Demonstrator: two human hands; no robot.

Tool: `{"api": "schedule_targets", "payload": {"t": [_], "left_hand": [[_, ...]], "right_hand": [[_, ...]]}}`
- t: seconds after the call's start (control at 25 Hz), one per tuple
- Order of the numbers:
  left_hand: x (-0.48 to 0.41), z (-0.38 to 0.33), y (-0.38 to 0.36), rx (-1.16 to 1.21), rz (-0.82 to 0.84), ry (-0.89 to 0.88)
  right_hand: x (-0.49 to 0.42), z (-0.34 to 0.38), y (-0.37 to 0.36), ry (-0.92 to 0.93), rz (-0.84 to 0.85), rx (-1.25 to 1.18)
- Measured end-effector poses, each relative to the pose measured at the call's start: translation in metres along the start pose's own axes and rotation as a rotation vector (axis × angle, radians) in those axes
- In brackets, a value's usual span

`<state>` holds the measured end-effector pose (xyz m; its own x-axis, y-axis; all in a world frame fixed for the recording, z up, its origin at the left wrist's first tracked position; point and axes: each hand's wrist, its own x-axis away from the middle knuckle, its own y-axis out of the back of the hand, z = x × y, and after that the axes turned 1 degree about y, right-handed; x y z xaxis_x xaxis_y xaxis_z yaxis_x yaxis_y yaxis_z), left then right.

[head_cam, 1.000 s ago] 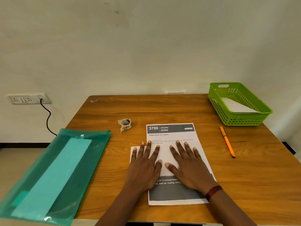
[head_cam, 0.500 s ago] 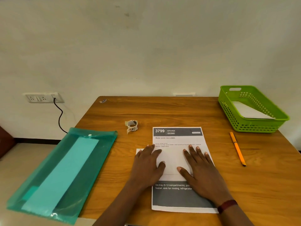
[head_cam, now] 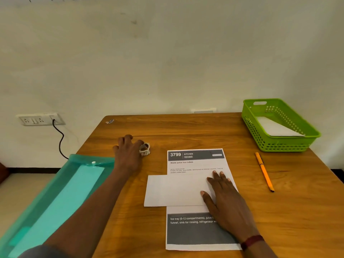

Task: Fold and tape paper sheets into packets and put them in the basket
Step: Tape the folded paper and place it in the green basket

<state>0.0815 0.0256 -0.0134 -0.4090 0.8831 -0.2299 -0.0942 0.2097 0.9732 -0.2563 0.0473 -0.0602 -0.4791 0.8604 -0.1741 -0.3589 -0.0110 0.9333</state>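
Left grip (head_cam: 128, 151) wide, fingertips at tape roll (head_cam: 144, 149) — right grip (head_cam: 223, 198) flat on folded sheet (head_cam: 176, 190).

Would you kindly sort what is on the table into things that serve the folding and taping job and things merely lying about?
For the job:
- folded white sheet, pressed flat by the right hand
- tape roll, left hand reaching it
- green basket, one white packet inside

Lying about:
- orange pen
- printed instruction sheet
- teal folder

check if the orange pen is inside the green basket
No, the orange pen lies on the table, in front of the green basket.
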Motion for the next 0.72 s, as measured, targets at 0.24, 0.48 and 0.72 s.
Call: {"api": "schedule_targets", "payload": {"t": [0.24,0.48,0.72], "left_hand": [[-0.007,0.006,-0.007,-0.087,0.091,-0.010],[0.031,-0.037,0.004,0.629,0.078,-0.022],[0.105,-0.098,0.016,1.631,0.342,0.131]], "right_hand": [[0.000,0.000,0.000,-0.001,-0.033,-0.009],[0.000,0.000,-0.002,0.017,-0.081,0.016],[0.003,0.001,0.000,0.065,-0.203,0.055]]}}
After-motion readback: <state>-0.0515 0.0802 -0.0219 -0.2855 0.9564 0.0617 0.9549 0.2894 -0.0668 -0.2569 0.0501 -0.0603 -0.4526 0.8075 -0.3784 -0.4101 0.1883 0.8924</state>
